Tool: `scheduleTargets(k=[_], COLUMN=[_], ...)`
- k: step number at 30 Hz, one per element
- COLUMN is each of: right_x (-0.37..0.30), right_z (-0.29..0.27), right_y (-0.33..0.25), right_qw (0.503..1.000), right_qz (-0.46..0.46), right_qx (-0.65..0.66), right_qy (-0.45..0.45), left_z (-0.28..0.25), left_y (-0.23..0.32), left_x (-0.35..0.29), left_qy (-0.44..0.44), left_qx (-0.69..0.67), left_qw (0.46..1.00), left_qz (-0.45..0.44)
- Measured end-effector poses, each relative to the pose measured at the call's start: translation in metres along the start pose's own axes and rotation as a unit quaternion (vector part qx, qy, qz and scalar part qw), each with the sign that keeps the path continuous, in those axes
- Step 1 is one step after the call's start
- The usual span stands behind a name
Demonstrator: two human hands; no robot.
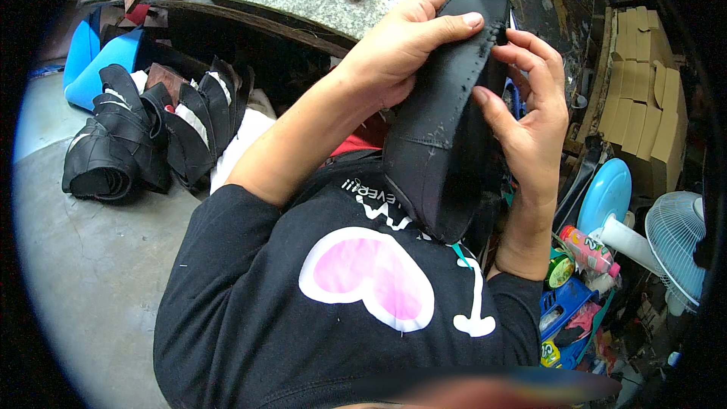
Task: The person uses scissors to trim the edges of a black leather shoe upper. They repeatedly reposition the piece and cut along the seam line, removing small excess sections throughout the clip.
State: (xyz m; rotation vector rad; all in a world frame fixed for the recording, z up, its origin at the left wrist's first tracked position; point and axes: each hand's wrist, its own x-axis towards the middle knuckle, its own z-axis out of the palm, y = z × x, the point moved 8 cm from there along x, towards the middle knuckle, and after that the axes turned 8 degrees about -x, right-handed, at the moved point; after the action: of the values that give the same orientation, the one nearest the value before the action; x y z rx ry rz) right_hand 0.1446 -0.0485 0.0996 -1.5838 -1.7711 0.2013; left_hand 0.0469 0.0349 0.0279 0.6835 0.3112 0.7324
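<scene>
Black shoe upper between both hands

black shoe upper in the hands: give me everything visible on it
The black shoe upper looks like matte leather or synthetic, stretched over a form, with a seam across its middle and a puckered, pleated edge near the top. It is held up over the lap, toe end away. The left hand grips its upper left side; the right hand pinches its right edge.

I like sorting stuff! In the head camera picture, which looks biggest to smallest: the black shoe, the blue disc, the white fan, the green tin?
1. Black shoe, though it is nearest the camera.
2. White fan.
3. Blue disc.
4. Green tin.
</scene>
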Motion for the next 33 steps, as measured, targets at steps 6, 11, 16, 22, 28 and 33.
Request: scheduleTargets(k=[6, 11, 16, 22, 28, 33], right_x=[0.000, -0.004, -0.006, -0.012, -0.017, -0.020], right_z=[-0.008, 0.001, 0.003, -0.006, 0.032, 0.026], right_y=[0.008, 0.015, 0.021, 0.008, 0.048, 0.053], right_qw=[0.996, 0.994, 0.987, 0.963, 0.892, 0.937], right_qz=[0.010, 0.004, 0.035, 0.082, 0.233, 0.198], right_qx=[0.082, 0.097, 0.151, 0.250, 0.386, 0.287], right_qy=[0.042, -0.046, -0.042, 0.058, 0.023, 0.012], left_z=[0.017, 0.014, 0.023, 0.041, 0.018, 0.006], left_y=[0.009, -0.002, -0.010, 0.025, 0.007, -0.006], left_x=[-0.011, -0.009, -0.013, -0.024, -0.013, -0.008], left_qy=[-0.021, 0.006, 0.008, -0.014, 0.031, 0.034], left_qx=[0.021, 0.013, 0.036, 0.191, 0.155, 0.106], left_qw=[0.999, 1.000, 0.999, 0.972, 0.985, 0.993], left_qz=[0.011, -0.008, -0.038, 0.139, 0.063, 0.032])
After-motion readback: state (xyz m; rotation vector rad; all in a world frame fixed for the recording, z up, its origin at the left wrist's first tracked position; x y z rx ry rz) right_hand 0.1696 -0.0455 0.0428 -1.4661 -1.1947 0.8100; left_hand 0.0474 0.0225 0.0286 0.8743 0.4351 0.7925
